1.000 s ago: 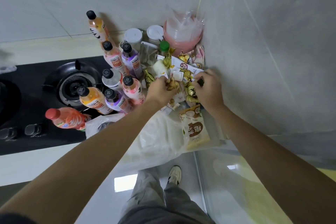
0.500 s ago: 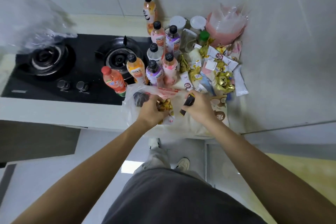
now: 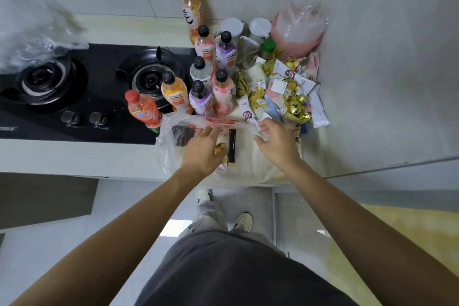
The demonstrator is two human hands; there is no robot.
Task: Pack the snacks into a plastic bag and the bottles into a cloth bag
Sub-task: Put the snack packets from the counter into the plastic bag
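Both hands hover open over the plastic bag (image 3: 173,141) at the counter's front edge: left hand (image 3: 202,149), right hand (image 3: 278,141). A black snack stick (image 3: 232,146) lies between them; bottles (image 3: 198,82) stand behind.

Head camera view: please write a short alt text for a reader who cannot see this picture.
Two bare hands, the left hand and the right hand, hang open over a clear plastic bag at the counter edge; a black snack stick lies between them. Behind lie a pile of wrapped snacks and standing drink bottles, beside a black gas stove.
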